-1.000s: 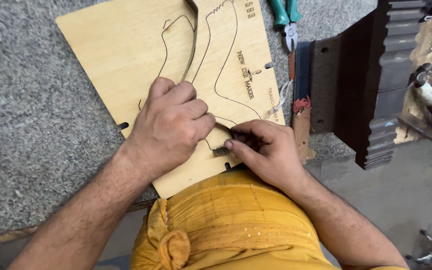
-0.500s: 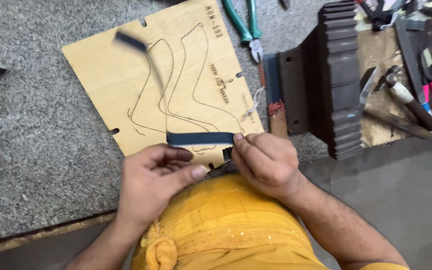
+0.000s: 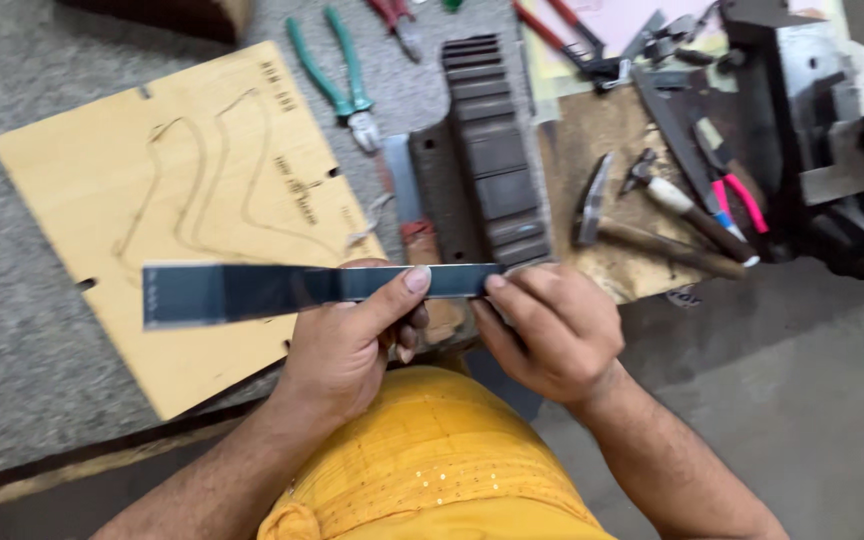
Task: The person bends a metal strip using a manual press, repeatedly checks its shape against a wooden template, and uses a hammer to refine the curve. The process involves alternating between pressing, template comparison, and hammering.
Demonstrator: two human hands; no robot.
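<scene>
Holding a thin dark metal strip flat and level, both hands grip it above the bench edge. The left hand pinches the strip near its middle, thumb on the near face and fingers behind; the right hand closes on its end at 3 o'clock. The hands sit close together, almost touching, so the long free part points toward 9 o'clock. This grip seems to keep the strip straight and in front of the eyes, maybe for checking its edge.

Under the strip lies a plywood board with a curved line cut in it; the strip hangs over its near corner, and I cannot tell if they touch. At 12 o'clock from the left hand rest green pliers, near the board's far corner. A dark ribbed block stands at 12 o'clock from the right hand. At 2 o'clock lie 2 hammers on a brown sheet, within easy reach. A heavy dark machine is at the far 3 o'clock side.
</scene>
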